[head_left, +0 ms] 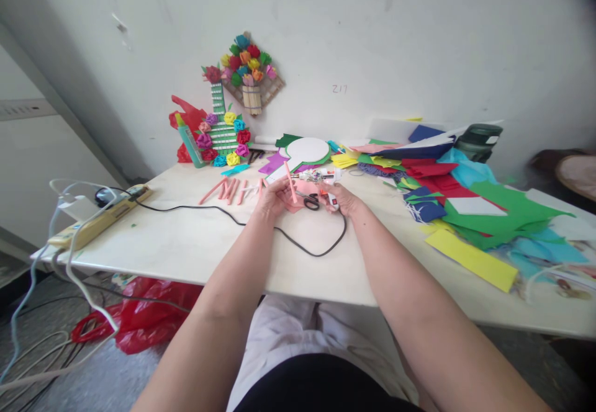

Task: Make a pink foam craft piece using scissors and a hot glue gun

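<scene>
My left hand (275, 196) pinches a thin pink paper roll (290, 181) that stands nearly upright. My right hand (345, 200) is wrapped round a white glue gun (333, 201) with a red switch; its nozzle points left toward the roll, and a black cord (307, 252) trails from its handle. Between the hands, black-handled scissors (311, 202) lie near a piece of pink paper (305, 186). More pink paper rolls (231, 191) lie in a loose row left of my left hand.
A paper-flower guitar (224, 136) leans at the wall beside a green glue bottle (190, 142). White-topped round cutouts (307, 150) lie behind my hands. Coloured sheets (493, 213) pile up at right. At left sits a power strip (100, 216) with cables over the table edge.
</scene>
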`<state>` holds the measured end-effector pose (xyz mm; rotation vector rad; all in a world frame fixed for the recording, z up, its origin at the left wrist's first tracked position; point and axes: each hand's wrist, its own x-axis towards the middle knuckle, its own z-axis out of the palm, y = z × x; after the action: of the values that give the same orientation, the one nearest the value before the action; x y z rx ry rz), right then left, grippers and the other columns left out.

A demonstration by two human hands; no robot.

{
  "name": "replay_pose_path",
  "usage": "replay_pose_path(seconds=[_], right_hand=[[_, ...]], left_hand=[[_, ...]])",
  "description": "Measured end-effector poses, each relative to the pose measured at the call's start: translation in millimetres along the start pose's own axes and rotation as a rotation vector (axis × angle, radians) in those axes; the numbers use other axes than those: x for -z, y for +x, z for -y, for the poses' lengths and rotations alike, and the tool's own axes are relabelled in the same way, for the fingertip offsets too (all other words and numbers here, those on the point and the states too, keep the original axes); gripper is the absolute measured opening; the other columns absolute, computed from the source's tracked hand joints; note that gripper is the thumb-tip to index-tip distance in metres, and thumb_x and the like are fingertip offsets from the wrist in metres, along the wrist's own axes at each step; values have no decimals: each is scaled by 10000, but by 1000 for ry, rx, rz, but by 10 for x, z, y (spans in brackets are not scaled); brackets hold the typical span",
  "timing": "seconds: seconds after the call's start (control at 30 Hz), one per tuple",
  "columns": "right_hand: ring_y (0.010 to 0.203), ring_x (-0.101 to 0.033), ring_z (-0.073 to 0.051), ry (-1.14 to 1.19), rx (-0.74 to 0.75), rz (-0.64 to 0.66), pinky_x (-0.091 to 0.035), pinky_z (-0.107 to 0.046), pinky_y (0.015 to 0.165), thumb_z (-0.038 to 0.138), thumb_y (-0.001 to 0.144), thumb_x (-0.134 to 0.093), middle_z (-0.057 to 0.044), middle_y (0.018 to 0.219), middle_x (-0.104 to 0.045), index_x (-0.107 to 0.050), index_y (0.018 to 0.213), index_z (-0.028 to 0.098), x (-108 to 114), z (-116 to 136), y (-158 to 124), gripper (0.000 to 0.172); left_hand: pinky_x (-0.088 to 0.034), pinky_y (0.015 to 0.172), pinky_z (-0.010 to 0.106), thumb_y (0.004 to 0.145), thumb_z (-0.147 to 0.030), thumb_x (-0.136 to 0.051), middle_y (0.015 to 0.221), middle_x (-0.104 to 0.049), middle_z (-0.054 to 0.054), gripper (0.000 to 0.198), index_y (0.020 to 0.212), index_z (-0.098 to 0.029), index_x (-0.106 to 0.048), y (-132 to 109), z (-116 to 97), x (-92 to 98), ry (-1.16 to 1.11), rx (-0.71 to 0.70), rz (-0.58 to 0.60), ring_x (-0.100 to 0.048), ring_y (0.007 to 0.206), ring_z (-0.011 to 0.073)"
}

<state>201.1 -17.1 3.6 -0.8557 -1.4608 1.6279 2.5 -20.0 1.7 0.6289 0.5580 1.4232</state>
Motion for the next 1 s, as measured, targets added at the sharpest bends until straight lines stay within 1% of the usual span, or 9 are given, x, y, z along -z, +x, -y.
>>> replay_pose_path(seconds=[0.13, 0.33, 0.47, 0.67, 1.0], right_hand=[[257, -360, -57, -2, -4, 6, -275, -205, 262, 547, 633, -670, 35, 436, -510, -509, 643, 161, 6, -8, 2, 419], [263, -360, -58, 1, -3, 14, -280, -207, 264, 539, 635, -675, 34, 442, -510, -510, 648, 160, 5, -8, -4, 414], [261, -354, -55, 0, 4, 24, -286, -206, 268, 551, 640, -666, 37, 438, -505, -509, 641, 160, 1, -2, -5, 421], [256, -360, -58, -8, 24, 8, -274, -204, 263, 556, 643, -654, 35, 436, -513, -514, 650, 158, 6, -12, 11, 422], [253, -352, -56, -1, 31, -26, -261, -202, 260, 545, 654, -646, 28, 436, -516, -517, 635, 159, -5, 5, 3, 407]], left_hand=[[-520, 637, 194, 728, -10, -489, 642, -661, 50, 203, 867, -84, -617, 9, 9, 5, -13, -4, 3, -626, 570, 107], [-521, 643, 197, 738, -10, -466, 627, -654, 48, 208, 862, -80, -619, -22, -1, -35, -11, -8, -14, -622, 563, 105], [-521, 628, 201, 726, -5, -471, 629, -654, 45, 215, 861, -81, -619, 3, 4, 1, 2, 8, 20, -620, 558, 107], [-521, 637, 212, 713, -36, -530, 627, -651, 50, 141, 812, -81, -621, 20, 17, 31, 51, 64, 68, -619, 561, 112], [-525, 604, 210, 714, -40, -548, 659, -664, 55, 181, 869, -78, -635, 39, 27, 58, 102, 115, 122, -634, 576, 117]])
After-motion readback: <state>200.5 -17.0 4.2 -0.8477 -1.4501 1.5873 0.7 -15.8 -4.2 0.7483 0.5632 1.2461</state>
